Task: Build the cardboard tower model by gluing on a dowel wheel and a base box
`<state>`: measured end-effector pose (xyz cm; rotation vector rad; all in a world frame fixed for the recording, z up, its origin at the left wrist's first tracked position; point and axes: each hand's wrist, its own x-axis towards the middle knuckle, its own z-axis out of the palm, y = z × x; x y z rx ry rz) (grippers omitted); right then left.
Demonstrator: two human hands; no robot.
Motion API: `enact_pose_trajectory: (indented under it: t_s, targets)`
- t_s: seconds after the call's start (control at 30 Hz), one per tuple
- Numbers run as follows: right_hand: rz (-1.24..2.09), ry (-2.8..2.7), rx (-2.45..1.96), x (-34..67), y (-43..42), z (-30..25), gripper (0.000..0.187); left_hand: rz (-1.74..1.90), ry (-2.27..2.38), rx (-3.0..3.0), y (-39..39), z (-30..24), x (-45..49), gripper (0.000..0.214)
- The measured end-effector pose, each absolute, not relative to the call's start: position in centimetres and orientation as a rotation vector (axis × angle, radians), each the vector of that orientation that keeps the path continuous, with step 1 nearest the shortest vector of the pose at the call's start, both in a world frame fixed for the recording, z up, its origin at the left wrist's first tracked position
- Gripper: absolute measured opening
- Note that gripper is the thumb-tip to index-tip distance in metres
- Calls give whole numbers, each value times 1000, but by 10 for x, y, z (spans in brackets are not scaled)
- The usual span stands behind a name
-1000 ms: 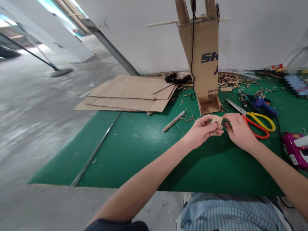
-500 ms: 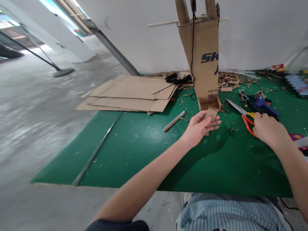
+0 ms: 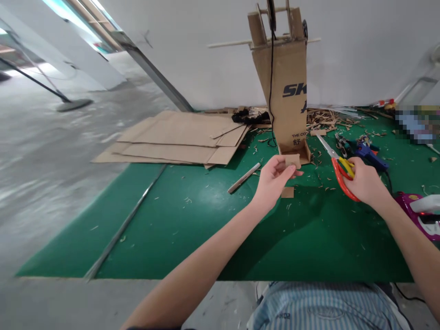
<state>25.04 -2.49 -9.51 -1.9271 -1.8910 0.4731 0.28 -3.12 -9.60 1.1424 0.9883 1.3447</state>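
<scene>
Between the thumb and fingers of my left hand [image 3: 275,178] is a small piece of cardboard [image 3: 292,161], held above the green table in front of the cardboard structure [image 3: 287,91]. My right hand [image 3: 365,182] grips a pair of scissors [image 3: 338,166] by the red and yellow handles, blades pointing away and to the left. A second small cardboard piece [image 3: 288,192] lies on the table just below my left hand. The structure stands upright with a black cord hanging down its front and a thin stick across its top.
Flat cardboard sheets [image 3: 175,137] are stacked at the back left. A rolled stick [image 3: 244,178] and a long metal strip [image 3: 127,220] lie on the table [image 3: 192,238]. Beyond the scissors are a blue-handled tool [image 3: 373,156], cardboard scraps [image 3: 330,118] and a purple-and-white device [image 3: 417,211].
My right hand has lifted the scissors and drawn them left, nearer my left hand. The cardboard in my left hand has turned more level, and the view has shifted slightly.
</scene>
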Motion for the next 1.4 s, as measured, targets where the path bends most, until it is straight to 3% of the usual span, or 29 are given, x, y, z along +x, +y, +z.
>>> enact_pose_trajectory:
  t_s: [0.1,0.2,0.33,0.43,0.77,1.4]
  targets:
    - [1124,-1632,-1390,243,-23,-100,45,1369,1000,1221,-22,-78,3,18]
    - [1323,-1516,-1152,231,-25,-99,46,1314,973,1238,-6,-55,5,18]
    - [1306,-1495,-1080,223,-30,-100,65,1239,868,1299,9,-25,9,15]
    - [1228,-1527,-1027,225,-32,-105,68,1309,859,1359,12,-13,9,15]
    - [1048,-1886,-1043,228,-42,-109,81,1389,850,1401,8,-25,15,11]
    - [1191,-1860,-1091,223,-48,-100,79,1316,868,1318,-1,-30,28,14]
